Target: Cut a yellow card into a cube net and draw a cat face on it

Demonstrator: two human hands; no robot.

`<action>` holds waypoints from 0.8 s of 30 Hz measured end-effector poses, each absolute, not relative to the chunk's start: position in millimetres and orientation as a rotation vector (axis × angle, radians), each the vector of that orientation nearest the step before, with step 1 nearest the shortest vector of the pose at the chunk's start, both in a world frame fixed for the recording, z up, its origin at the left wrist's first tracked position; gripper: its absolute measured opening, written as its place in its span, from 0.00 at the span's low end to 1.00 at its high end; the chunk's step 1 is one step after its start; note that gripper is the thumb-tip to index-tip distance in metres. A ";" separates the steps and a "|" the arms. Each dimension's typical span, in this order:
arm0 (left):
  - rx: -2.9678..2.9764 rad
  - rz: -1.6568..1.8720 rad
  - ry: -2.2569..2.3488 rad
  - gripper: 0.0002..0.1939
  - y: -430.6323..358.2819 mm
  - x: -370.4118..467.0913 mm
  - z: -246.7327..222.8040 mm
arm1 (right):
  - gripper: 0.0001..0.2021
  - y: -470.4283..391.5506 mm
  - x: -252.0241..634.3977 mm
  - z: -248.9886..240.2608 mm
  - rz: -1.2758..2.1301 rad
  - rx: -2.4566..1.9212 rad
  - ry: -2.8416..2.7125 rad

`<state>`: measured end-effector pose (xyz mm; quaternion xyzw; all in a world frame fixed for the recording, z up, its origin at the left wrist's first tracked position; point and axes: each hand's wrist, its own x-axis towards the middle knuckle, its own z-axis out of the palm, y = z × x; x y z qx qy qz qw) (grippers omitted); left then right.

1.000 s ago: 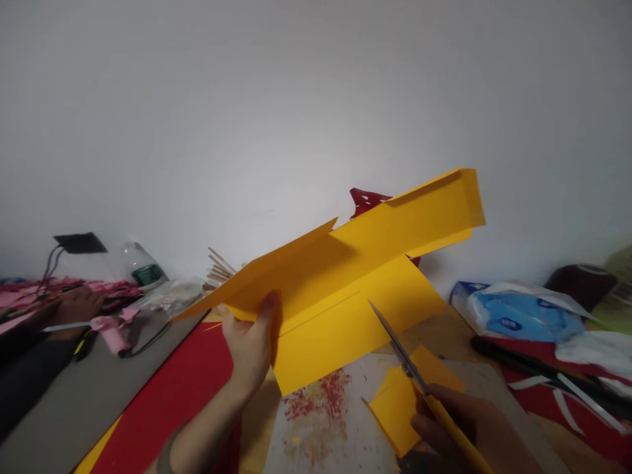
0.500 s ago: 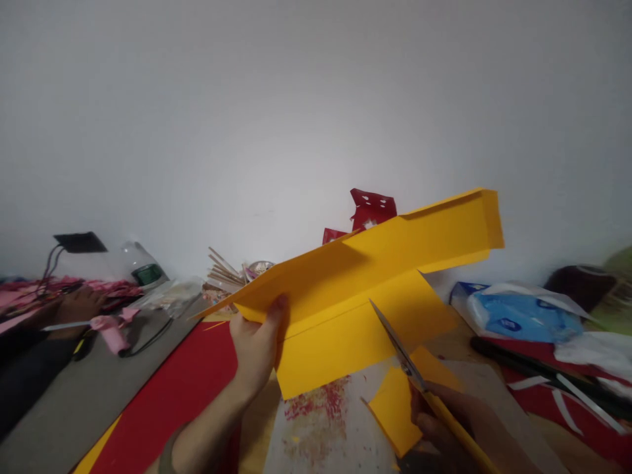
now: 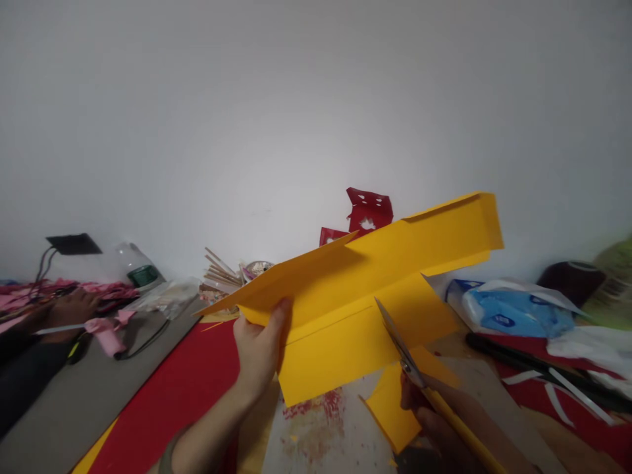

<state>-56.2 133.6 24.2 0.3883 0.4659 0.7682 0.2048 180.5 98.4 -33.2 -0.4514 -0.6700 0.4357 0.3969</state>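
A large folded sheet of yellow card (image 3: 340,283) is held up at a slant over the table. My left hand (image 3: 261,345) grips its left part, thumb on the near face. At the lower right, my right hand (image 3: 444,415) is closed on scissors with yellow handles (image 3: 395,336). Their blades point up and to the left, in front of the card. A smaller yellow piece (image 3: 392,408) lies beneath the scissors, beside my right hand. The right hand's fingers are partly hidden by the handles.
A stained white sheet (image 3: 316,434) and red card (image 3: 182,388) lie below. At left are another person's hand (image 3: 74,313), a pink glue gun (image 3: 106,336) and a bottle (image 3: 141,266). A blue packet (image 3: 518,313) and black rod (image 3: 533,365) are at right.
The view has shifted slightly. The scissors still point at the card, and both hands keep their holds.
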 end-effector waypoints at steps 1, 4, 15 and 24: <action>1.085 2.143 1.269 0.11 133.5 -55.2 25.1 | 0.21 98.7 180.9 -35.0 1.111 -1.141 -1.693; 1.122 2.123 1.151 0.14 132.2 -50.7 28.7 | 0.20 98.7 181.6 -40.8 1.114 -1.138 -1.668; 1.135 2.025 1.160 0.21 125.0 -45.8 29.2 | 0.08 100.4 181.7 -34.9 1.168 -1.179 -1.587; 1.078 1.997 1.175 0.21 122.2 -43.2 30.2 | 0.06 102.1 183.9 -26.7 1.184 -1.247 -1.618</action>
